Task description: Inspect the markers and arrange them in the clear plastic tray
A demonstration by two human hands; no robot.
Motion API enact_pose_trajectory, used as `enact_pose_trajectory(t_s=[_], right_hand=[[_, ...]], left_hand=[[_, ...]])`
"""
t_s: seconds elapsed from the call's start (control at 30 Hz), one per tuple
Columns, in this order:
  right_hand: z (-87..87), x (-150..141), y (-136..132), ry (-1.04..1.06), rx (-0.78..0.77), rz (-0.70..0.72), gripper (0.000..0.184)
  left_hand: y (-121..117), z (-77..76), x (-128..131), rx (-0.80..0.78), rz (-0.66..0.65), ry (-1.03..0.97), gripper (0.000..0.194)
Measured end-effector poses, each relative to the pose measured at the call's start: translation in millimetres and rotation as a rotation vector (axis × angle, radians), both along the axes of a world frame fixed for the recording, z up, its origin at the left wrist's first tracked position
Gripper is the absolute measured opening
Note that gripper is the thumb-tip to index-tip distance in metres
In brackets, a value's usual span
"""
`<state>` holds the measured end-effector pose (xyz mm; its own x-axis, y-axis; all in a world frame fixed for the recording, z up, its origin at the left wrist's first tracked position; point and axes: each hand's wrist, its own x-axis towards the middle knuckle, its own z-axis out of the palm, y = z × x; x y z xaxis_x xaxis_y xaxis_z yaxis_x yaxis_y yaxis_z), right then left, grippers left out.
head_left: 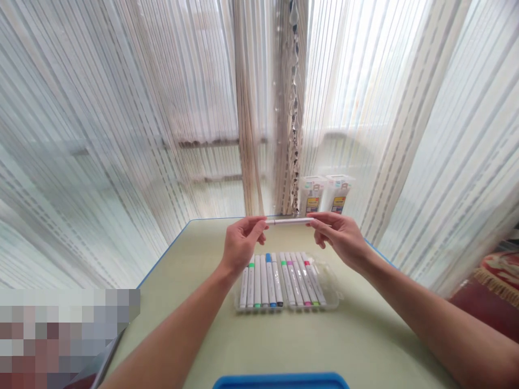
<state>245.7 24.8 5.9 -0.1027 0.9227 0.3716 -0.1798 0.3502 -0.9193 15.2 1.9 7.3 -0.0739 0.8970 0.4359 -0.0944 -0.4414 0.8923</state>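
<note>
A white marker pen (288, 221) is held level above the table, one end in each of my hands. My left hand (240, 244) pinches its left end between thumb and fingers. My right hand (339, 235) grips its right end with its fingertips. Below them a clear plastic tray (331, 294) lies flat on the pale green table (284, 340), holding several white markers (279, 280) with coloured caps side by side.
Two clear marker boxes (324, 193) stand upright at the far table edge, against striped sheer curtains (121, 135). A blue object's edge (279, 381) shows at the near table edge. A red patterned cushion (492, 286) sits off to the right.
</note>
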Motion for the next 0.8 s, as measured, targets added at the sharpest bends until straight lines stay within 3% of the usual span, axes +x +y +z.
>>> enact_pose_trajectory(t_s=[0.8], right_hand=[[0.1,1.5,-2.4,0.001,-0.007,0.004,0.036]], left_hand=[[-2.0,0.3,1.3,-0.05,-0.049,-0.104,0.027]])
